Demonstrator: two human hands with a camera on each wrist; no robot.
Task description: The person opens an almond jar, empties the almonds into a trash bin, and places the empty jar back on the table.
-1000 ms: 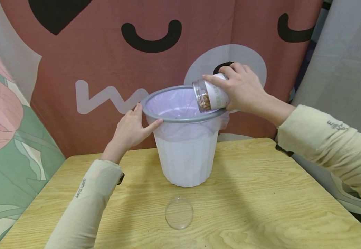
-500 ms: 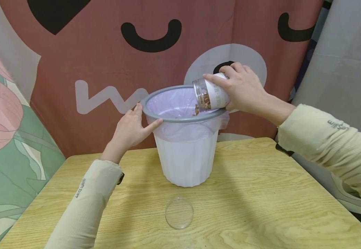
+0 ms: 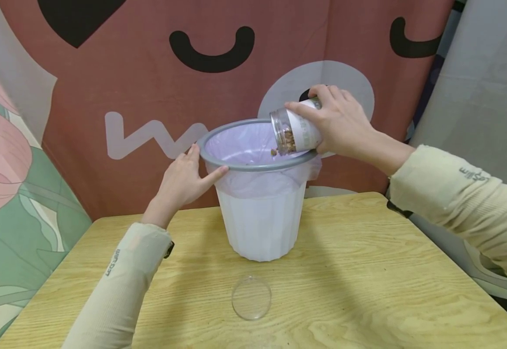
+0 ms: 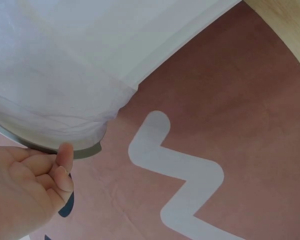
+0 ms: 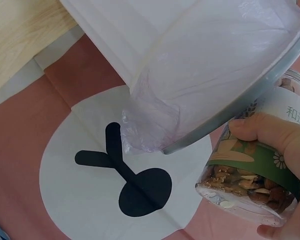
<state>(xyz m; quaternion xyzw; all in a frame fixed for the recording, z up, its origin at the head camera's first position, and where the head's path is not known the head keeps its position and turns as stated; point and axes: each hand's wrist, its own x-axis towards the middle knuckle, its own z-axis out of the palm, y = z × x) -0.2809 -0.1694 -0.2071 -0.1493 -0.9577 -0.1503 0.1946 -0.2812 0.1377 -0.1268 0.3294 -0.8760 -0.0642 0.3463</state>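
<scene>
The bin (image 3: 262, 225) looks like smooth white plastic, fluted, with a soft sheen. Its rim (image 3: 259, 168) is grey, smooth plastic. The liner (image 3: 240, 145) is thin, translucent lilac film, glossy and creased. The jar (image 3: 282, 126) is clear and shiny, plastic or glass, impossible to tell, with ridged threads at its mouth; its label (image 3: 302, 130) is smooth and paper-like. The nuts (image 5: 255, 187) look rough. The lid (image 3: 251, 298) is clear and glossy. The tabletop (image 3: 367, 286) has wood grain; the sleeves (image 3: 449, 194) are ribbed cloth; the backdrop (image 3: 139, 72) is matt printed cloth.
</scene>
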